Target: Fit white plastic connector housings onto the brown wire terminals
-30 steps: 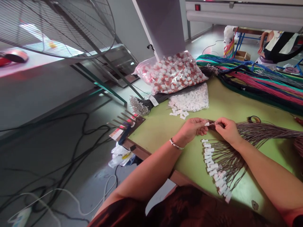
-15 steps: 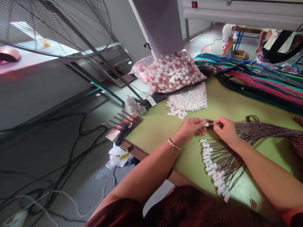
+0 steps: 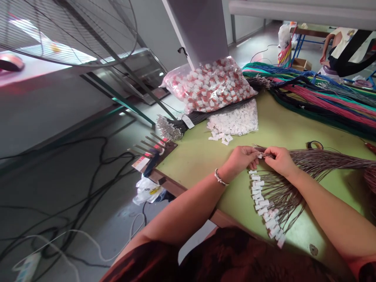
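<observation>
My left hand (image 3: 243,158) pinches a small white connector housing (image 3: 260,156) between thumb and fingers. Facing it, my right hand (image 3: 279,158) is closed on the end of a brown wire, and the two hands nearly meet. Fine detail at the fingertips is too small to make out. A bundle of brown wires (image 3: 326,158) runs off to the right behind my right hand. Below the hands, a slanting row of white connectors (image 3: 260,201) lies on the green table (image 3: 190,164), each on brown wire.
Loose white housings spill from a clear bag (image 3: 235,119). Behind it sits a bigger bag of white and orange parts (image 3: 214,88). Coloured wire bundles (image 3: 317,98) cover the back right. A tape roll (image 3: 314,145) and a pronged rack (image 3: 155,150) are on the table. A person (image 3: 337,47) sits beyond.
My hands have drawn closer together, the left moving slightly right, bringing the housing up to my right fingertips. The view has shifted a little.
</observation>
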Tool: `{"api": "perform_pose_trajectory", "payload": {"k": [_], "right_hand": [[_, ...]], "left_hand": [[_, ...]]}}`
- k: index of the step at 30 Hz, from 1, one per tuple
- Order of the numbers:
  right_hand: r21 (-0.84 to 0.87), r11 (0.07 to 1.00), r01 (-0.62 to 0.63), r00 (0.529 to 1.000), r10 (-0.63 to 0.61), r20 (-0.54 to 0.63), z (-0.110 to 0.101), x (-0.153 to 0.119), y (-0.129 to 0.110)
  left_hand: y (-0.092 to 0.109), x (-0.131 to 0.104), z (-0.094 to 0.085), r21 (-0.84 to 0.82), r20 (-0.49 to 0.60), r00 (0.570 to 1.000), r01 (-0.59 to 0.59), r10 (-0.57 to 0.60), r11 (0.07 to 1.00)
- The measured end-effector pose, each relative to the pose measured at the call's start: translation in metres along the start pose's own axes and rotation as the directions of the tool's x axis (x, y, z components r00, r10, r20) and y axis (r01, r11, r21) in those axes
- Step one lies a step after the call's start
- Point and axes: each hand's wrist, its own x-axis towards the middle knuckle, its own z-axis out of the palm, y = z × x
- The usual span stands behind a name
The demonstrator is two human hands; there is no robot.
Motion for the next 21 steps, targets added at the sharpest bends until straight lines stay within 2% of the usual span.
{"api": "perform_pose_trajectory", "payload": {"k": [7,15,21], "right_hand": [[-0.162,0.984,0.074,0.997,-0.074,0.005,0.0043,-0.0019,0.0005],[-0.047,0.999,0.014,0.999,-0.013,0.031,-0.0006,-0.0016,0.0002],[-0.085,0.996,0.005,1.000,-0.004,0.010,0.0007,-0.0011,-0.0006]], "left_hand": [[-0.0004,-0.0020,0.0063,0.065,-0.014,1.000,-0.004,0.005,0.998],[-0.0027,-0.0022,0.0032,0.025,-0.024,1.000,0.005,-0.004,1.000],[-0.0078,0.0026,-0.0009,0.040,0.013,1.000,-0.020,0.020,0.999]]}}
